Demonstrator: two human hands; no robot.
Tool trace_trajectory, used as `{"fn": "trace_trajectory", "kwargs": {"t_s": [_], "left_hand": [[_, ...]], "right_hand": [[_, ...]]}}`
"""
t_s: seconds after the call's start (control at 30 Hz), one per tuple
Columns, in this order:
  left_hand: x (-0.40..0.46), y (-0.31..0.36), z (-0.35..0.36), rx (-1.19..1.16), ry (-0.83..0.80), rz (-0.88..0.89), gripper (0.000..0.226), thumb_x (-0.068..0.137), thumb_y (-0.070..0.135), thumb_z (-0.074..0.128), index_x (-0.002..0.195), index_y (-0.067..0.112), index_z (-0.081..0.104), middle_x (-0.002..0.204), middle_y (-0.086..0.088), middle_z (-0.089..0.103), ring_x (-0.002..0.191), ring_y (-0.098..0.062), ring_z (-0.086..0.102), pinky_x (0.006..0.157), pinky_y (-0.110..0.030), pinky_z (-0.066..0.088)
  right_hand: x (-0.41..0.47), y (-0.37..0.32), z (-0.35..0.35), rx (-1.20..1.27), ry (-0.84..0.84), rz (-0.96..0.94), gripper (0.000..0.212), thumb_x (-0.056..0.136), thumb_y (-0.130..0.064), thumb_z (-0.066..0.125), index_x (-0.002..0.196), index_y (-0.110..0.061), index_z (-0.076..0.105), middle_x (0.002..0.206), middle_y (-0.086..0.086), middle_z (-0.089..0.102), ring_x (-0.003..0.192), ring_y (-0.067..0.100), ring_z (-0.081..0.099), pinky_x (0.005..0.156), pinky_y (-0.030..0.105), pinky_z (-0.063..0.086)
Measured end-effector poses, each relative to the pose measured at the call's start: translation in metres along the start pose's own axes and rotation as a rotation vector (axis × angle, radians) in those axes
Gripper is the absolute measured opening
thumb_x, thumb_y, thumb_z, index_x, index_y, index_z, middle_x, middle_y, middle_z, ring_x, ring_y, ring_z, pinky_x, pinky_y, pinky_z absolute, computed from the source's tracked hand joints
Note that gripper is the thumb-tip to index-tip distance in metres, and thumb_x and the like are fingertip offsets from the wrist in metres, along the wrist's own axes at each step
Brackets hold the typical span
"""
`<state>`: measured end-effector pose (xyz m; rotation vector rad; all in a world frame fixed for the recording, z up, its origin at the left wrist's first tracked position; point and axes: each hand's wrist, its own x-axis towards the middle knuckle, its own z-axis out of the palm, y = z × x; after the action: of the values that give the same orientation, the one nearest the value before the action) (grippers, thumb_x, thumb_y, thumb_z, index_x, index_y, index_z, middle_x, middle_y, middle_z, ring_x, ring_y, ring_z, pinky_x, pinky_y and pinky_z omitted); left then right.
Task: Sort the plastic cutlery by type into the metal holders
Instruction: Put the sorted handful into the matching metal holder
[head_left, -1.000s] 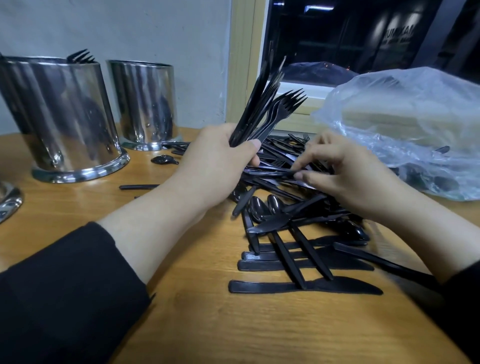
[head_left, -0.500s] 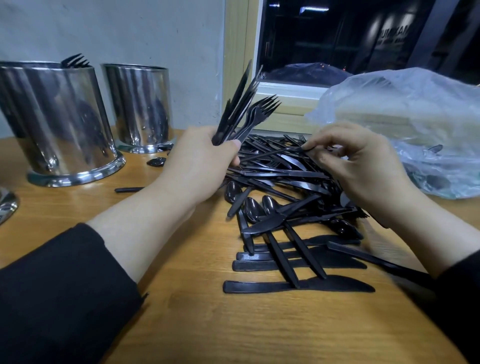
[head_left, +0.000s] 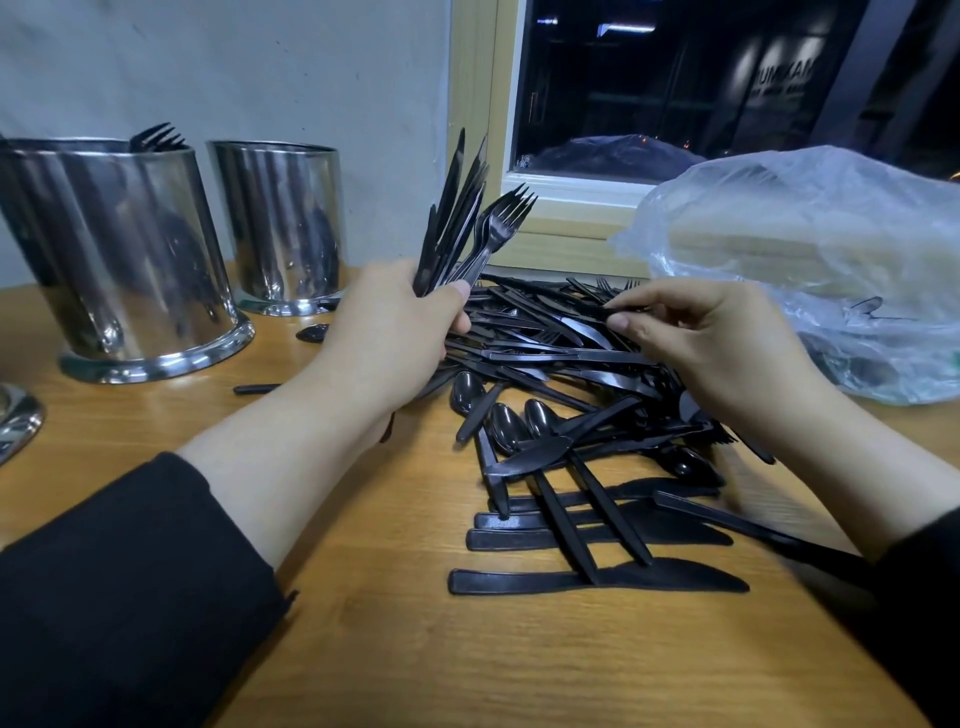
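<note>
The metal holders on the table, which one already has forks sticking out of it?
The nearer, larger-looking holder on the left: fork tines poke above its rim. The holder behind it shows nothing above its rim.

Third metal holder (head_left: 18, 423) running off left edge, only base corner showing. Large holder (head_left: 119, 249) hiding its forks (head_left: 156, 137) except tines above rim. Left hand (head_left: 387, 338) covering handles of fork bundle (head_left: 467, 223). Plastic bag (head_left: 810, 270) veiling contents, right side cropping out. Knife (head_left: 753, 530) blurring, passing under right forearm. Piece pinched by right hand (head_left: 727, 343) lying too tangled in pile (head_left: 561, 374) to identify.
</note>
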<state>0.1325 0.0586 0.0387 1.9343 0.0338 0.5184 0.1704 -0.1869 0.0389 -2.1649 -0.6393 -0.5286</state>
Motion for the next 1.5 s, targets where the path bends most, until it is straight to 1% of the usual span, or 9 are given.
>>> {"fn": "trace_trajectory", "kwargs": {"t_s": [0.07, 0.23, 0.37, 0.5, 0.63, 0.8, 0.97, 1.33, 1.5], "left_hand": [[0.000, 0.000, 0.000, 0.012, 0.001, 0.001, 0.027, 0.103, 0.029, 0.057, 0.082, 0.015, 0.067, 0.044, 0.017, 0.055, 0.039, -0.001, 0.044, 0.047, -0.019, 0.036], [0.000, 0.001, -0.001, 0.022, 0.012, 0.013, 0.027, 0.102, 0.028, 0.058, 0.081, 0.014, 0.067, 0.045, 0.018, 0.056, 0.040, -0.002, 0.045, 0.047, -0.018, 0.037], [-0.001, 0.002, -0.001, 0.069, 0.013, 0.036, 0.023, 0.102, 0.027, 0.058, 0.082, 0.019, 0.068, 0.058, 0.014, 0.066, 0.052, -0.008, 0.056, 0.058, -0.027, 0.043], [-0.005, 0.004, 0.001, 0.031, -0.119, -0.012, 0.016, 0.101, 0.023, 0.060, 0.093, 0.013, 0.070, 0.079, 0.002, 0.074, 0.062, -0.007, 0.066, 0.050, -0.015, 0.041], [-0.014, 0.010, 0.002, -0.066, -0.309, -0.045, 0.016, 0.102, 0.019, 0.059, 0.100, 0.008, 0.070, 0.075, -0.003, 0.074, 0.039, -0.004, 0.053, 0.037, -0.010, 0.032], [-0.020, 0.014, 0.003, -0.104, -0.482, -0.049, 0.017, 0.104, 0.023, 0.056, 0.101, 0.013, 0.070, 0.057, 0.006, 0.066, 0.044, -0.008, 0.048, 0.040, -0.018, 0.029], [-0.023, 0.015, 0.004, -0.164, -0.531, -0.077, 0.030, 0.106, 0.026, 0.053, 0.108, 0.000, 0.066, 0.048, 0.010, 0.059, 0.041, -0.006, 0.038, 0.040, -0.019, 0.024], [-0.023, 0.014, 0.005, -0.206, -0.599, -0.098, 0.024, 0.104, 0.025, 0.056, 0.093, 0.004, 0.060, 0.047, 0.009, 0.056, 0.040, -0.005, 0.034, 0.040, -0.019, 0.021], [-0.018, 0.007, 0.005, -0.297, -0.625, -0.111, 0.020, 0.102, 0.024, 0.059, 0.088, 0.010, 0.059, 0.069, 0.002, 0.060, 0.044, -0.008, 0.033, 0.040, -0.019, 0.019]], "right_hand": [[0.000, -0.001, 0.000, -0.001, 0.002, -0.001, 0.010, 0.091, -0.024, 0.074, 0.095, -0.033, 0.077, 0.084, -0.012, 0.072, 0.078, 0.005, 0.064, 0.071, 0.022, 0.050], [-0.001, -0.004, 0.000, 0.001, -0.065, -0.025, 0.018, 0.090, -0.022, 0.074, 0.108, -0.025, 0.076, 0.104, -0.008, 0.071, 0.094, 0.005, 0.067, 0.080, 0.012, 0.050], [-0.001, -0.006, 0.002, 0.043, 0.002, -0.062, 0.009, 0.094, -0.021, 0.069, 0.100, -0.027, 0.074, 0.093, -0.007, 0.070, 0.085, 0.007, 0.065, 0.078, 0.024, 0.051], [-0.001, -0.009, 0.005, 0.190, 0.147, -0.068, 0.021, 0.094, -0.016, 0.071, 0.103, -0.034, 0.068, 0.088, -0.002, 0.071, 0.080, 0.016, 0.068, 0.079, 0.038, 0.056], [-0.002, -0.014, 0.008, 0.270, 0.225, -0.071, 0.018, 0.092, -0.014, 0.073, 0.099, -0.030, 0.069, 0.085, -0.007, 0.074, 0.076, 0.013, 0.072, 0.078, 0.032, 0.059], [-0.002, -0.018, 0.011, 0.340, 0.298, -0.058, 0.017, 0.091, -0.011, 0.073, 0.096, -0.027, 0.069, 0.080, -0.007, 0.072, 0.073, 0.009, 0.070, 0.071, 0.021, 0.055], [-0.001, -0.016, 0.010, 0.257, 0.338, -0.041, 0.016, 0.090, -0.018, 0.075, 0.096, -0.032, 0.069, 0.079, -0.009, 0.071, 0.075, 0.010, 0.067, 0.075, 0.031, 0.058], [0.000, -0.015, 0.011, 0.268, 0.317, 0.012, 0.030, 0.088, -0.018, 0.077, 0.106, -0.034, 0.059, 0.087, -0.007, 0.058, 0.075, 0.019, 0.059, 0.072, 0.029, 0.053], [-0.002, -0.021, 0.015, 0.487, 0.084, 0.153, 0.023, 0.098, -0.030, 0.064, 0.116, -0.016, 0.064, 0.084, 0.009, 0.067, 0.068, 0.019, 0.064, 0.068, 0.032, 0.055]]}}
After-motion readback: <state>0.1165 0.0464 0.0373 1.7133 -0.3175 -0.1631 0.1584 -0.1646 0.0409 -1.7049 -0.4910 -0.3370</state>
